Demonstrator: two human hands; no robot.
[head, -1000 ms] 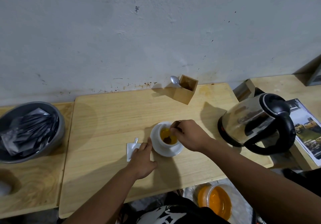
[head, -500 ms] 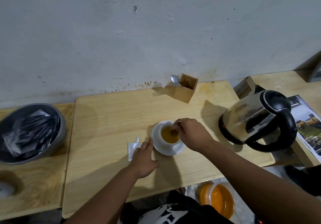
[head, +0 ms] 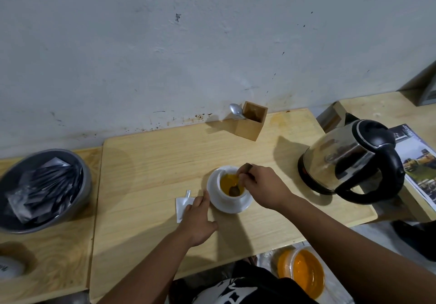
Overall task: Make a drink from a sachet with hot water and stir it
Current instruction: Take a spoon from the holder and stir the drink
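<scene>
My right hand [head: 262, 185], gripping the spoon [head: 238, 183], has swept it round the cup [head: 230, 191]; the drink looks evenly orange, stirring nearly done; left hand [head: 197, 218] rests flat on the worktop [head: 146, 162].

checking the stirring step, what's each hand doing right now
Left hand: open, flat on the wooden table, fingers over the torn white sachet.
Right hand: closed on the small spoon dipped in the white cup of orange drink.

Makeshift home drinks corner, stained wall [head: 212, 44], wooden tabletop [head: 146, 162], electric kettle [head: 349, 162]
</scene>
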